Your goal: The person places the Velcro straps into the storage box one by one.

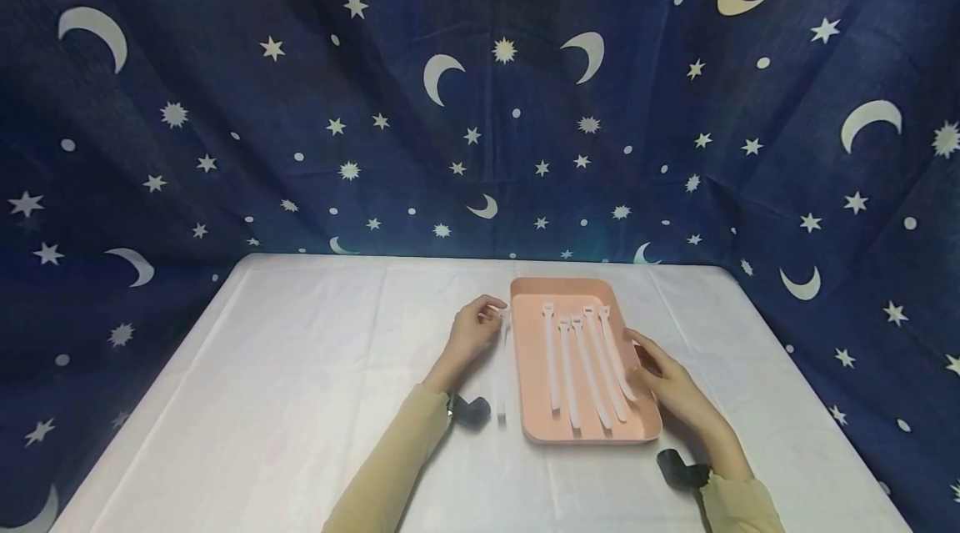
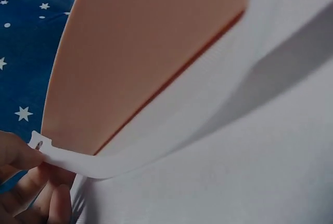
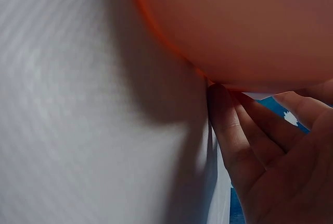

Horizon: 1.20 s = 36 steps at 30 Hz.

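Note:
Beside the tray's left wall, my left hand (image 1: 474,330) pinches the slotted head of a white cable tie (image 1: 501,374). In the left wrist view, thumb and finger grip it just below the slot, and the cable tie (image 2: 156,156) curves away along the tray's outer wall. My right hand (image 1: 671,383) holds the right rim of a peach-coloured tray (image 1: 528,424), its thumb over the edge. Seen from the right wrist, the fingers (image 3: 229,130) reach against the tray's lower outer side. Several more white cable ties (image 1: 567,374) lie lengthwise inside the tray, heads at the far end.
A white cloth (image 1: 300,391) covers the table. Behind it hangs a dark blue curtain (image 1: 390,82) with moons and stars. A black wrist-worn device (image 1: 471,412) sits at the left wrist and another black device (image 1: 681,469) at the right.

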Motion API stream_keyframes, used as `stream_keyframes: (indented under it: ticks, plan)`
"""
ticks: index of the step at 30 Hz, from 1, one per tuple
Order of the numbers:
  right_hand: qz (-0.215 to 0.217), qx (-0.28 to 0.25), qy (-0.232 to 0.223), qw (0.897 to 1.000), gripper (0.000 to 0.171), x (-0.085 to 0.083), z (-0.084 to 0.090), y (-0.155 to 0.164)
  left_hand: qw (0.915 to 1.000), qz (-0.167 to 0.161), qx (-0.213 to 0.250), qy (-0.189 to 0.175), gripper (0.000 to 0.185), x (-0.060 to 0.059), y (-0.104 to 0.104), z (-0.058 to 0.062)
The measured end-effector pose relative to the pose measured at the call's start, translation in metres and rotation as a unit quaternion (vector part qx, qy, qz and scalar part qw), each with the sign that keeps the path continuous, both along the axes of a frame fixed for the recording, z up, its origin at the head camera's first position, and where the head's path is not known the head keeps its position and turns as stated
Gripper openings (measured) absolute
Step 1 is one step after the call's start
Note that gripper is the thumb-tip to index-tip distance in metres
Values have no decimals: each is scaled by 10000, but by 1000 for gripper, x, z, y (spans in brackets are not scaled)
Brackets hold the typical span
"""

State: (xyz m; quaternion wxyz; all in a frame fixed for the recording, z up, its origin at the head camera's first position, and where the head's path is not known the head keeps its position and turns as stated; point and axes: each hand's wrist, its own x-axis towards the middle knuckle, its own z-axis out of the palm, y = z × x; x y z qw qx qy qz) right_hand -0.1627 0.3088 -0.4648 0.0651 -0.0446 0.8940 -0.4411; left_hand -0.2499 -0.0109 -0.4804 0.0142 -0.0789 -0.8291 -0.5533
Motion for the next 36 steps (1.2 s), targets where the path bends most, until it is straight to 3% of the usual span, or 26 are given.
stream_keyframes:
  ticks: [5,12,21,36]
  plan:
    - [-5,-32,0,10000,61,0,-1,1,9997,-45,196,-125,25,2,-2,5]
    - [39,-55,44,10000,61,0,0,0,9989,107,464,-26,27,5,-11,13]
    - [71,31,81,9999,61,1,2,-1,9985,274,466,-25,26,11,-21,17]
    - [41,11,109,9999,62,0,0,1,9994,10,338,97,27,19,-17,33]
